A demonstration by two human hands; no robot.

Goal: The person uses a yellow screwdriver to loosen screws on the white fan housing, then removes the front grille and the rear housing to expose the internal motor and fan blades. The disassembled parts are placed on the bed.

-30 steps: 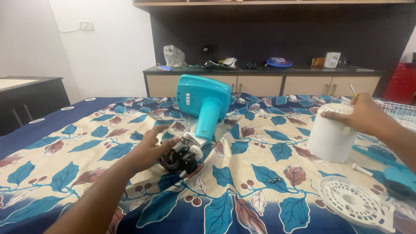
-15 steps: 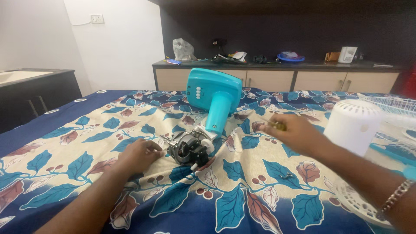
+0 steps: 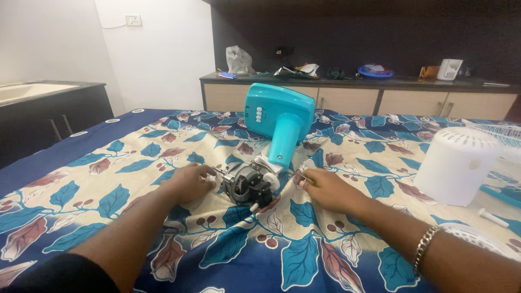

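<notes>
1. A bed (image 3: 81,179) fills the lower view, covered by a cream and dark blue sheet printed with blue and rust leaves.
2. Behind it a long desk (image 3: 380,84) with pale drawer fronts stands against a dark wall, strewn with small clutter; a dark cabinet (image 3: 54,114) stands at the left.
3. A turquoise fan stand (image 3: 279,122) lies on the sheet near the middle, its wide base tipped up and its neck pointing down toward the person.
4. A white ribbed cylindrical cover (image 3: 458,165) stands upright on the sheet at the right, well apart from the stand.
5. The black and metal fan motor (image 3: 248,184) sits at the lower end of the neck, resting on the sheet between the two hands.
6. The left hand (image 3: 190,183) lies just left of the motor, fingers curled, their tips at the motor's shaft end; whether the grip closes on anything cannot be told.
7. The right hand (image 3: 328,190), with a bracelet at its wrist, rests just right of the motor, its grip pinching a thin screwdriver (image 3: 303,178) whose tip points at the motor.
8. A small white peg (image 3: 493,217) lies by the cover.
</notes>
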